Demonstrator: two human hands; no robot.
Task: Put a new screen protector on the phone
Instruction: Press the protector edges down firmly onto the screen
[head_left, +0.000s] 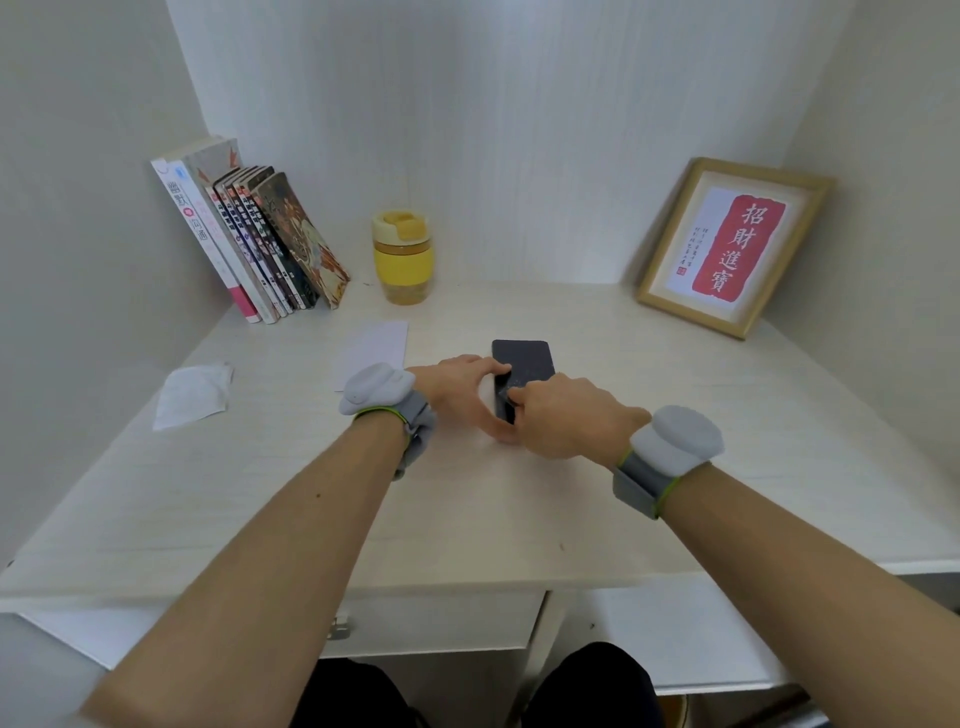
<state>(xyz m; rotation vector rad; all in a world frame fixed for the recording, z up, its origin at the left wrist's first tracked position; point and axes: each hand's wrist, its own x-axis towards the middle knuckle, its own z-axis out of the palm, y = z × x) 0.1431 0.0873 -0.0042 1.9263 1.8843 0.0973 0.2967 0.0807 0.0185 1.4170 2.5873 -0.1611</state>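
hands (519, 408) gripping phone (527, 361) (near end), desk (519, 519) middle

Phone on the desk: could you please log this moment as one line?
phone flat on desk | left hand holds its edge | right hand picks at screen

Grey wristbands (670, 457) (green-edged), bare forearms

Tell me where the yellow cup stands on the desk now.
In the head view, the yellow cup stands at the back of the desk, left of centre, just right of the leaning books.
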